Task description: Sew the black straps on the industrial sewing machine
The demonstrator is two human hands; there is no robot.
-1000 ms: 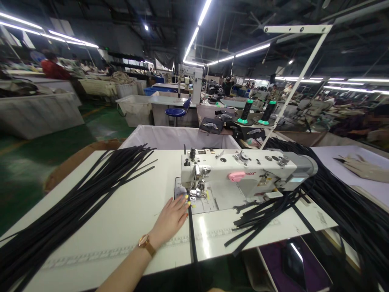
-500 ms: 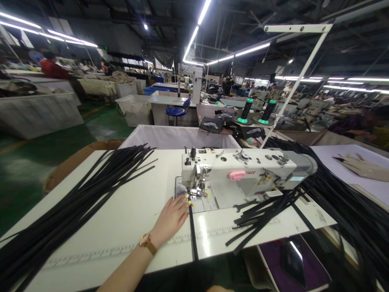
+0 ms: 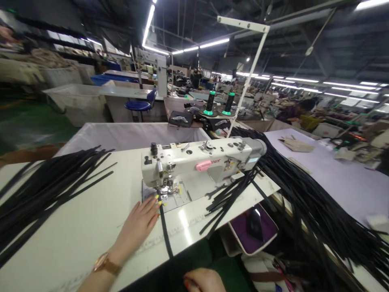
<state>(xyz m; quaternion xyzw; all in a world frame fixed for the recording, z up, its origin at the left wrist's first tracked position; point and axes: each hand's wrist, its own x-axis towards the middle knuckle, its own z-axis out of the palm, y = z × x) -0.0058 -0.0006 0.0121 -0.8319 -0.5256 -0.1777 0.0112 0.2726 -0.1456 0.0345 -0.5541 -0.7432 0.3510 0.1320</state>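
Flat white laminate surface [image 3: 91,227], printed ruler scale along its near edge. Lying on it: white industrial sewing machine [image 3: 197,160] with pink tab, centre; large sheaf of long black straps [image 3: 39,194], far left; smaller fan of black straps [image 3: 227,194], right of machine; single black strap [image 3: 164,229] running from the needle over the near edge.

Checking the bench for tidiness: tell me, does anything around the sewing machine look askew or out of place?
Yes. A loose bunch of black strips lies fanned across the table's right corner, several ends overhanging the edge. A wrench lies among them beside the sewing machine.
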